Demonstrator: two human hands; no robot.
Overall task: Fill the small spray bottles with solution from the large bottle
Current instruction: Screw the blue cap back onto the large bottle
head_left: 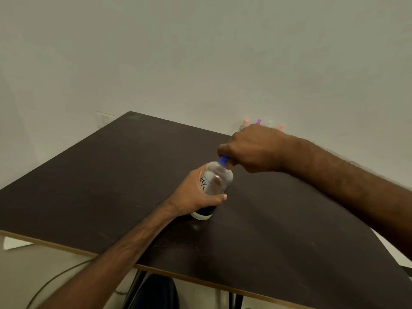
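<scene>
The large clear bottle [215, 179] stands on the dark table [93, 175] near its middle, with black lettering on its label and a white base. My left hand [195, 195] is wrapped around its body. My right hand [252, 148] comes from the right and pinches the bottle's blue cap [223, 160]. Behind my right hand, at the table's far edge by the wall, several small spray bottles [258, 122] show only their pink, purple and pale tops; their bodies are hidden by the hand.
A pale wall backs the table. A wall socket [104, 119] sits left of the far corner. Below the near edge are a cable [58, 277], a dark chair or bag [153, 291] and a white sheet [15, 243] on the floor.
</scene>
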